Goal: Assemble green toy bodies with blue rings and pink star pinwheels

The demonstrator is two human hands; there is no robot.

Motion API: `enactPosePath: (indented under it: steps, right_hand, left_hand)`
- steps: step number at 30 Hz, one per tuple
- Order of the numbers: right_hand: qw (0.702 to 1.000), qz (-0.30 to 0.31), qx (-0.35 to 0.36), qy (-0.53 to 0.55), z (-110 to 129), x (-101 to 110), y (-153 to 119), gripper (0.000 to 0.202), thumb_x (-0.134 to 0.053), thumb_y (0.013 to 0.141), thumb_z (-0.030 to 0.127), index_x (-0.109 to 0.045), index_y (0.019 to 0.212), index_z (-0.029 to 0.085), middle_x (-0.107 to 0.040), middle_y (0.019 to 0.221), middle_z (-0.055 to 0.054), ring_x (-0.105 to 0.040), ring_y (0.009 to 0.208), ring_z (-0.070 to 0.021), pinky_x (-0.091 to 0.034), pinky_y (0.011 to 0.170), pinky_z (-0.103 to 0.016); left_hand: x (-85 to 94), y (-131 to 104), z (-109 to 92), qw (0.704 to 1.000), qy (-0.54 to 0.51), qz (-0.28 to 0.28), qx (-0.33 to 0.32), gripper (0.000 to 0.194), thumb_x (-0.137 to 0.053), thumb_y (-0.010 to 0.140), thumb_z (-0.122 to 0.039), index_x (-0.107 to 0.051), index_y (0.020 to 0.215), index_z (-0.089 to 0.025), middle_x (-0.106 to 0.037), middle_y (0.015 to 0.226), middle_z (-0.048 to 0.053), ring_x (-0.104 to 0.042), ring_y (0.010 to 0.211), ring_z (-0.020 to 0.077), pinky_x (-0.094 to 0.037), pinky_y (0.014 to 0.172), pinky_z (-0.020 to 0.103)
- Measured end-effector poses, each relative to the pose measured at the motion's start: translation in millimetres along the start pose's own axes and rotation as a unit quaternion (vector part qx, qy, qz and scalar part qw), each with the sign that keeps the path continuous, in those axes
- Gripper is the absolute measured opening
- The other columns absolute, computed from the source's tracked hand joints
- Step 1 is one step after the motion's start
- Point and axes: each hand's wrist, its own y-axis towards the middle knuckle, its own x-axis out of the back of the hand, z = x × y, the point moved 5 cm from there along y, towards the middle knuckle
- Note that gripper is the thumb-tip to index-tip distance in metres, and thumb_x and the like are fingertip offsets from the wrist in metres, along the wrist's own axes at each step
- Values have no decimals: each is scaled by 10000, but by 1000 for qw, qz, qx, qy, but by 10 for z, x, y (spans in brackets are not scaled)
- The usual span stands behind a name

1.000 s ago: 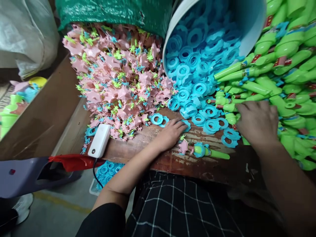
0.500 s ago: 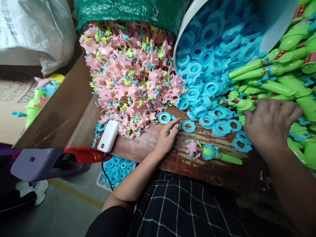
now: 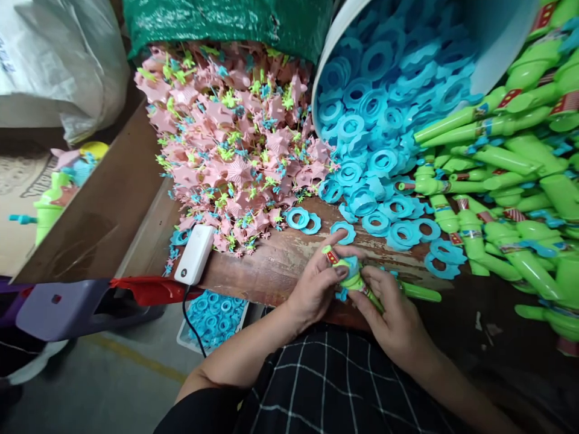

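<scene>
Above my lap, both hands meet on one green plastic toy stem (image 3: 355, 281) with a red patterned tip. My left hand (image 3: 312, 289) is closed around its tip end, the thumb pressed on a light blue part there. From the other side, my right hand (image 3: 392, 310) grips the narrow green end. Just behind my right hand lies another green toy (image 3: 420, 292), mostly hidden. Flat blue scalloped rings (image 3: 342, 231) lie on the wooden table beyond my fingers.
Pink star-like pieces (image 3: 235, 172) spill from a green sack (image 3: 226, 21). A tipped white bucket (image 3: 322, 90) pours out blue rings. Green toy stems (image 3: 520, 163) are heaped at right. A white power bank (image 3: 194, 256) with a cable sits near the table's left edge, above a tub (image 3: 185, 337) of rings.
My right hand has come from the green heap to the middle with a green toy stem. My left hand has lifted from the rings and closed on the stem's tip end.
</scene>
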Motion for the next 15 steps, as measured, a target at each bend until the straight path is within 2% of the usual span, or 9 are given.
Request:
enactPosePath:
  steps: [2, 4, 6, 7, 9, 10, 11, 13, 15]
  right_hand:
    - [965, 66, -148, 208, -99, -107, -70, 328, -583, 995, 460, -491, 1230, 251, -659, 892, -27, -626, 606, -141, -489, 476, -245]
    - [874, 127, -271, 383, -141, -224, -146, 474, -618, 958, 526, -444, 1321, 276, -580, 774, 26, -498, 460, -101, -345, 344, -200]
    - [801, 153, -330, 475, -162, -290, -167, 651, -663, 905, 583, -387, 1414, 285, -530, 717, 51, -443, 418, -90, -290, 313, -182]
    - [787, 158, -343, 488, -186, -305, -155, 705, -682, 883, 601, -380, 1433, 278, -516, 701, 56, -437, 417, -87, -289, 313, -177]
    - [803, 160, -338, 464, -250, -307, -87, 733, -706, 858, 619, -411, 1424, 259, -524, 715, 48, -443, 439, -82, -296, 324, -171]
    - [827, 160, -323, 432, -282, -299, -35, 716, -708, 859, 618, -435, 1410, 252, -546, 747, 35, -459, 464, -81, -311, 336, -170]
    - [854, 162, -301, 392, -305, -292, 26, 681, -705, 868, 609, -461, 1390, 246, -569, 786, 20, -473, 493, -80, -329, 353, -170]
    - [904, 158, -243, 314, -326, -282, 164, 584, -689, 894, 574, -512, 1334, 233, -629, 903, -19, -490, 543, -75, -361, 387, -173]
    - [935, 135, -196, 262, -334, -279, 300, 491, -673, 915, 531, -546, 1275, 222, -667, 1070, -67, -533, 611, -86, -396, 424, -182]
  left_hand:
    - [-2, -98, 63, 999, 19, 40, 19, 689, -775, 805, -308, -519, 1443, -251, -684, 1208, 69, -607, 912, 172, -474, 813, 298]
    - [27, -162, 89, 997, 37, 64, 34, 714, -767, 818, -344, -492, 1472, -262, -669, 1230, 77, -598, 902, 171, -475, 791, 295]
    - [73, -161, 63, 993, 71, 84, 38, 715, -729, 853, -403, -460, 1501, -261, -659, 1252, 93, -615, 952, 202, -496, 831, 330]
    - [106, -123, 16, 990, 104, 90, 24, 674, -669, 901, -451, -450, 1509, -257, -655, 1267, 105, -623, 1002, 226, -507, 872, 363]
    - [195, 45, -168, 968, 232, 75, -52, 578, -509, 996, -509, -434, 1515, -267, -626, 1340, 123, -604, 1163, 272, -492, 1000, 446]
    - [242, 172, -309, 938, 324, 51, -113, 555, -461, 1019, -515, -424, 1518, -277, -594, 1396, 127, -565, 1257, 287, -457, 1071, 481]
    - [278, 322, -467, 887, 424, 20, -180, 535, -444, 1032, -494, -408, 1525, -288, -552, 1456, 125, -507, 1343, 292, -409, 1134, 505]
    - [289, 672, -779, 738, 602, -36, -303, 612, -535, 998, -416, -342, 1561, -276, -449, 1552, 135, -392, 1446, 312, -317, 1209, 543]
    - [251, 1090, -989, 603, 716, -35, -351, 606, -471, 996, -266, -321, 1582, -235, -401, 1592, 144, -320, 1485, 331, -253, 1233, 585]
